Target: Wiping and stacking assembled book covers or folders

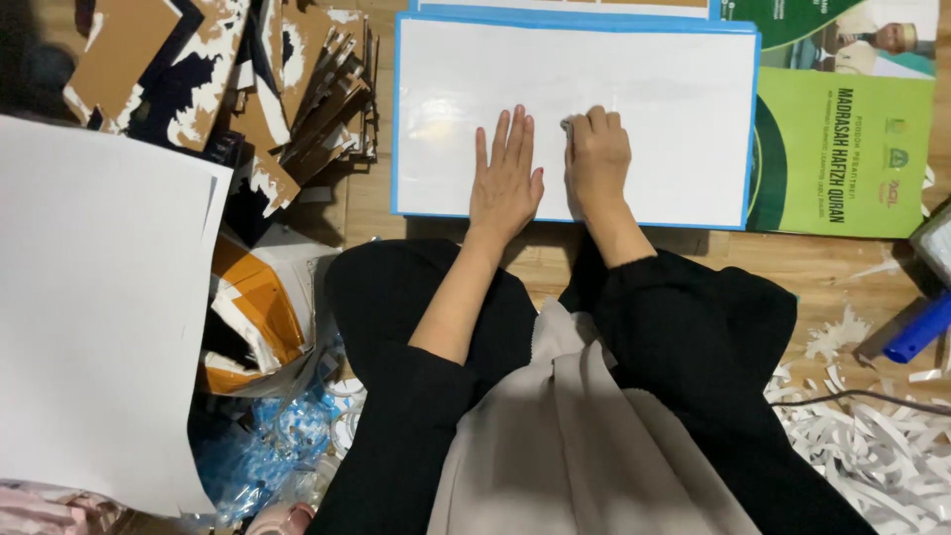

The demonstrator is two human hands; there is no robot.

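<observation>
A stack of torn brown cardboard pieces [248,79] is shown at upper left, above a large white sheet [94,317]. A green printed poster [842,149] is seen at right; shredded white paper strips [872,436] and a blue-handled tool [916,332] are seen below it.

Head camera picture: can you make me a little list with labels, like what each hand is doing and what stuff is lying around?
left hand: left hand lies flat, fingers spread, on the white sheet
right hand: right hand is curled, pressing a small pale wad on the same sheet
sheet: white, glossy, with a blue border, on the wooden floor
to the left: big white paper, torn brown cardboard pieces
to the right: green poster, white paper shreds, blue handle
</observation>
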